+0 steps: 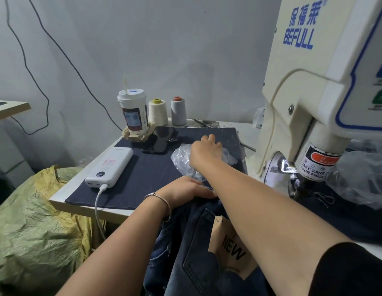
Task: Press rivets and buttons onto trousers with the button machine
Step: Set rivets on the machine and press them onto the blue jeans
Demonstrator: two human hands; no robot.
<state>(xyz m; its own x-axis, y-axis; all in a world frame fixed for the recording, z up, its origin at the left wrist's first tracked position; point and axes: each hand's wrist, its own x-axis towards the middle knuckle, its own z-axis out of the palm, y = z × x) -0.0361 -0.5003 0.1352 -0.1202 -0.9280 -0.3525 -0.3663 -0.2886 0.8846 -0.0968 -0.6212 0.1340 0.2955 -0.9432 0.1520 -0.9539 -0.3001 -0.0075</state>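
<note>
Dark blue jeans (192, 253) with a brown paper tag (230, 248) hang over the table's front edge. My left hand (185, 189) lies on their top edge, fingers stretched out to the right. My right hand (205, 150) reaches forward into a crumpled clear plastic bag (180, 160) on the dark cloth mat (147, 174). Its fingers bend down into the bag and the tips are hidden. The cream button machine (310, 86) towers at the right. Its press head (318, 165), with a red warning label, stands right of my right forearm.
On the mat lie a white power bank (111, 165) with its cable and a black phone (158, 142). A lidded cup (133, 112) and two thread spools (157, 112) stand at the back. Another clear bag (361, 178) sits right of the press. A yellow-green sack (36, 221) fills the left.
</note>
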